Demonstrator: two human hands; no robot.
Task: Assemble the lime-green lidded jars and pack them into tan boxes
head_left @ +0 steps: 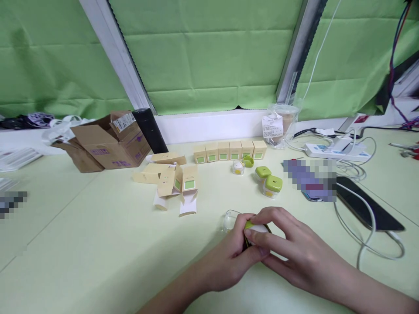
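Observation:
Both my hands close around a small green plastic lid (250, 224) with a white piece in it. My left hand (231, 264) grips it from the left. My right hand (294, 246) pinches it from above and the right; the fingers hide much of it. Just behind my left fingers sits a clear plastic cup (229, 221), partly covered. Farther back, two closed clear containers with green lids, a nearer one (273, 185) and a farther one (262, 172), stand together. Left of them are an open clear container (238, 167) with a white piece and a loose green lid (248, 162).
Several small cream boxes (223, 151) line up at the back. Opened cream boxes (168, 179) lie left of them. Behind those stand a brown carton (114, 141) and a black cylinder (150, 131). To the right are a bagged cup (280, 124), a power strip (337, 151), cables and a phone (369, 204).

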